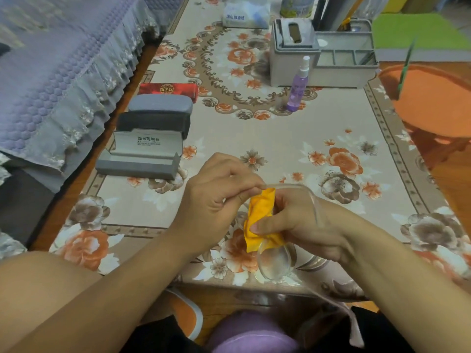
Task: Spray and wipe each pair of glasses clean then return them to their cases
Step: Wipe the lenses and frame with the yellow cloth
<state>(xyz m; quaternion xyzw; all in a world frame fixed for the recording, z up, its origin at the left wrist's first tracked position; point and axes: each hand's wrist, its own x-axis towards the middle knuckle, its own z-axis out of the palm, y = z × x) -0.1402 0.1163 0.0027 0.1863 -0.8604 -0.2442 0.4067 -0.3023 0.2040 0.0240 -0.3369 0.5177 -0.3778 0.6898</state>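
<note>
Head view, looking down at a table (280, 138) covered by a cream cloth printed with orange and brown flowers. Two bare forearms reach in from the bottom edge and meet over the near part of the table.

The glasses (274, 261) are held in the air between the hands, just above the near table edge. Their frame is clear, almost colourless plastic. One rounded lens hangs low, below the right hand, and the floral print shows through it. One clear arm curves from the left hand's fingertips across the back of the right hand.

The left hand (219, 192) has curled fingers that pinch the top of the frame. The right hand (293, 220) pinches a yellow-orange cloth (260, 220) between thumb and fingers; the cloth is folded over the part of the glasses it grips, so the other lens is hidden.

On the table's left side stand four cases in a row, touching or nearly so. Nearest is an open grey case (139, 159), its lid upright with printed text inside. Behind it lie a closed black case (154, 123), a closed grey case (160, 104) and a red case (169, 90).

A purple spray bottle (297, 89) with a white nozzle stands upright farther back, in front of a grey organiser (323, 57). An orange stool (433, 103) sits at the right.
</note>
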